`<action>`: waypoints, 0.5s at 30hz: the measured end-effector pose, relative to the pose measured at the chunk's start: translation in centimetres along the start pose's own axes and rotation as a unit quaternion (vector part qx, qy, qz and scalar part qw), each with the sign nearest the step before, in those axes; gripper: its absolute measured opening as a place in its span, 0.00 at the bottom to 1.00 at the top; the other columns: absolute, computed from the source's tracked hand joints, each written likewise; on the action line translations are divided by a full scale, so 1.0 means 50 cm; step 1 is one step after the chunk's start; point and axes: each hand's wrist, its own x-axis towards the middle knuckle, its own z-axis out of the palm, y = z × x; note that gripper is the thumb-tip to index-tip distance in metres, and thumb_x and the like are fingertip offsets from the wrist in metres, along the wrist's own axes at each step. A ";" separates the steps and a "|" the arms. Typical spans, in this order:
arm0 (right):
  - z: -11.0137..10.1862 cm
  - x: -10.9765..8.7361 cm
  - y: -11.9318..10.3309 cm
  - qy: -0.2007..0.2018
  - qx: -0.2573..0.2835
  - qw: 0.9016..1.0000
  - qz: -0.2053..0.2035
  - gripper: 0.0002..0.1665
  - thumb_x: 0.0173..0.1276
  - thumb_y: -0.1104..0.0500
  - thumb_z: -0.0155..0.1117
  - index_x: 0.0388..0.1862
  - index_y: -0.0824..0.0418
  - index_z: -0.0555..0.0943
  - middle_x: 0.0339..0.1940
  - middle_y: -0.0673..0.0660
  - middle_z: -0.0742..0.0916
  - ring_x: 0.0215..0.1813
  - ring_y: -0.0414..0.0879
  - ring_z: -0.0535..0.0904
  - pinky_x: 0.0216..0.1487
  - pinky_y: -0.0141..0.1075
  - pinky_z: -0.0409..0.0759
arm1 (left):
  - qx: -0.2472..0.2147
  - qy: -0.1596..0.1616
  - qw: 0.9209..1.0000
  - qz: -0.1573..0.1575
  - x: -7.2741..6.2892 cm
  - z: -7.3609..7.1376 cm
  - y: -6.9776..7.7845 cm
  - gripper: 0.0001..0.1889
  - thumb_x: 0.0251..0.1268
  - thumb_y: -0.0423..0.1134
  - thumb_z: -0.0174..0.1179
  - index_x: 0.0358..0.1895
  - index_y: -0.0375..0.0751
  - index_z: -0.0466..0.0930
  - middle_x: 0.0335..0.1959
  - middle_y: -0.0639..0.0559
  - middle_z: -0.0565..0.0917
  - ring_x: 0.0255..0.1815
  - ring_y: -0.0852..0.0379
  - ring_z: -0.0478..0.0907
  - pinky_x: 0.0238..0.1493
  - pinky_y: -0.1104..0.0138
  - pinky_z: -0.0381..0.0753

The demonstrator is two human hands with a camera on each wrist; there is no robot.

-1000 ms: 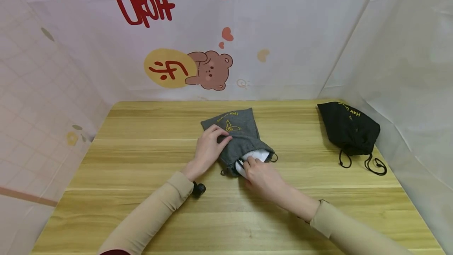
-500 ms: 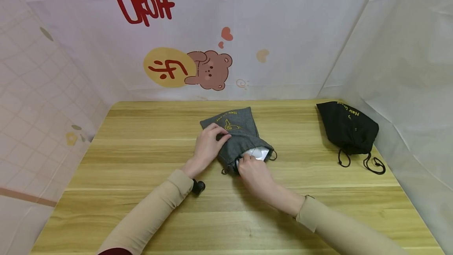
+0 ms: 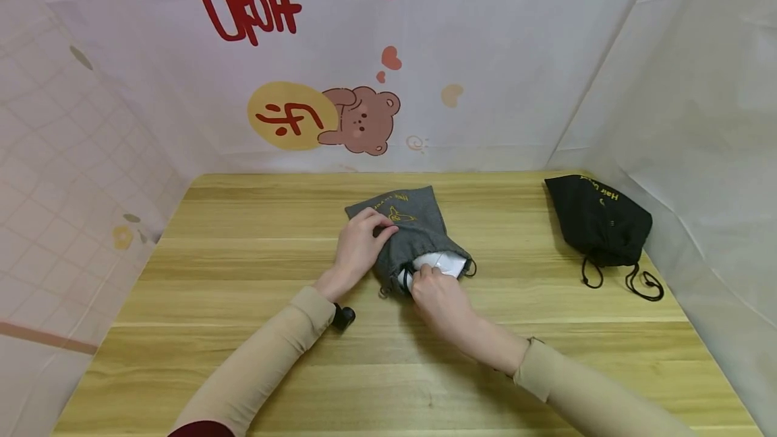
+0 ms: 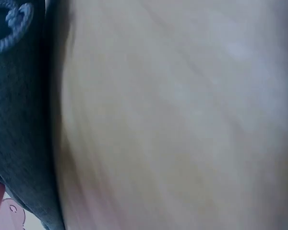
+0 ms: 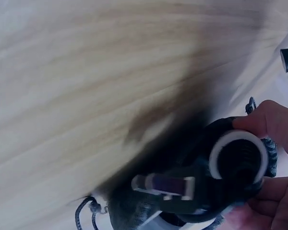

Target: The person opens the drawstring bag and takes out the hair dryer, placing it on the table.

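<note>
A grey drawstring bag (image 3: 419, 245) with a yellow hair dryer print lies on the table, its mouth toward me. Inside the mouth a white glossy object (image 3: 446, 263) shows, mostly covered by cloth. My left hand (image 3: 358, 241) pinches the bag's cloth at its left side between thumb and fingertips. At the opening, my right hand (image 3: 440, 295) grips a bundled black cord with a plug. The right wrist view shows the plug (image 5: 165, 186) with metal prongs, beside a black round part with a white ring (image 5: 265, 158) between thumb and fingers.
A black drawstring bag (image 3: 601, 221) with yellow lettering and loose cords lies at the back right of the wooden table (image 3: 243, 221). White printed cloth walls (image 3: 485, 52) enclose the table at the back and sides.
My right hand has shifted slightly left, further into the bag's mouth, with the black cord. The left hand stays on the cloth, and the bag's mouth has bunched a little.
</note>
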 end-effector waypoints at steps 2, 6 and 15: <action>-0.005 -0.002 0.000 0.000 -0.003 1.000 -0.002 0.17 0.41 0.55 0.82 0.22 0.59 0.80 0.21 0.53 0.80 0.24 0.45 0.79 0.22 0.32 0.77 | 0.003 0.000 1.000 -0.002 0.003 0.000 0.007 0.08 0.70 0.45 0.70 0.41 0.46 0.92 0.38 0.50 0.87 0.36 0.52 0.84 0.35 0.60 0.83; -0.017 -0.001 0.002 -0.002 0.001 1.000 0.002 0.21 0.38 0.52 0.83 0.21 0.59 0.79 0.22 0.53 0.80 0.25 0.45 0.79 0.21 0.32 0.76 | 0.004 0.002 1.000 -0.007 0.009 0.001 0.019 0.08 0.70 0.45 0.71 0.40 0.46 0.92 0.39 0.50 0.87 0.36 0.52 0.85 0.34 0.60 0.83; -0.038 0.003 0.008 0.015 -0.005 1.000 -0.014 0.16 0.41 0.52 0.80 0.20 0.57 0.81 0.22 0.52 0.80 0.23 0.43 0.78 0.19 0.31 0.75 | 0.007 -0.014 1.000 -0.010 0.015 0.000 0.025 0.07 0.69 0.46 0.71 0.41 0.48 0.92 0.39 0.51 0.88 0.38 0.52 0.85 0.37 0.59 0.84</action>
